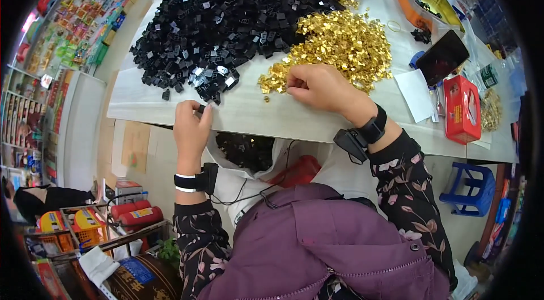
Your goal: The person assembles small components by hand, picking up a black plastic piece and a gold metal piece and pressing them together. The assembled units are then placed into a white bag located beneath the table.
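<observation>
Purple zipped jacket (351,218) nearest; our left hand (190,123) pinches a small black plastic block (200,109) over the pale counter (255,107); likely light, stiff, best held by its sides; right hand (323,85) curls at shiny gold flakes (348,42), grip we can't tell.

Looks down from the wearer's head through a wide fisheye lens, facing forward across a pale, flat-topped table (255,115). Sits near the bare left hand (191,122) and bare right hand (322,88), above a purple zippered cloth garment (334,226).
</observation>
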Tool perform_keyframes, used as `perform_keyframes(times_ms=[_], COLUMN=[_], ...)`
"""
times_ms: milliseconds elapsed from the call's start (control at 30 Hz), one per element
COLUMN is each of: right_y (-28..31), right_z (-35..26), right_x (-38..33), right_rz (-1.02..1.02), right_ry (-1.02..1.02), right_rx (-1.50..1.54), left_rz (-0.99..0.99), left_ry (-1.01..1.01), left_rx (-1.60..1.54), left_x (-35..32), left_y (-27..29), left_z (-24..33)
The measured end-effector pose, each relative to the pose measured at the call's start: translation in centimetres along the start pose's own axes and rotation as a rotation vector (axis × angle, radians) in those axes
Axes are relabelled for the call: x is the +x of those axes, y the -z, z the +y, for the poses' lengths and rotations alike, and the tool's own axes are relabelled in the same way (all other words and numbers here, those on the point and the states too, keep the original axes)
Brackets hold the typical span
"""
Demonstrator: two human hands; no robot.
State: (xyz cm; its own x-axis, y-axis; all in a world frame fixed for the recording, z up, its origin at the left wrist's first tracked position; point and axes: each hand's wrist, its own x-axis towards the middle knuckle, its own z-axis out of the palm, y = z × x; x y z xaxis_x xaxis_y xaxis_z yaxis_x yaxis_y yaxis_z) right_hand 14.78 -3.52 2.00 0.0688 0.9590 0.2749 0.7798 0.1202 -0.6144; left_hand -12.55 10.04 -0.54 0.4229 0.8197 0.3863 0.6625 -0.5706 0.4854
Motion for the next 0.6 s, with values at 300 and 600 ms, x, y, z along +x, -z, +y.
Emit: perform_keyframes(times_ms=[300,600], right_y=[-0.7,-1.5], right_z=[-0.8,-0.1], right_x=[-1.1,-0.1], right_rz=[0.052,0.095], right_ry=[-0.080,-0.080], right_rx=[0.129,0.373], left_rz=[0.218,-0.082], left_ry=[0.174,0.049], left_rx=[-0.401,-0.756], left_x=[-2.6,-4.3], left_y=[-1.1,-1.9], left_z=[-1.1,7.0])
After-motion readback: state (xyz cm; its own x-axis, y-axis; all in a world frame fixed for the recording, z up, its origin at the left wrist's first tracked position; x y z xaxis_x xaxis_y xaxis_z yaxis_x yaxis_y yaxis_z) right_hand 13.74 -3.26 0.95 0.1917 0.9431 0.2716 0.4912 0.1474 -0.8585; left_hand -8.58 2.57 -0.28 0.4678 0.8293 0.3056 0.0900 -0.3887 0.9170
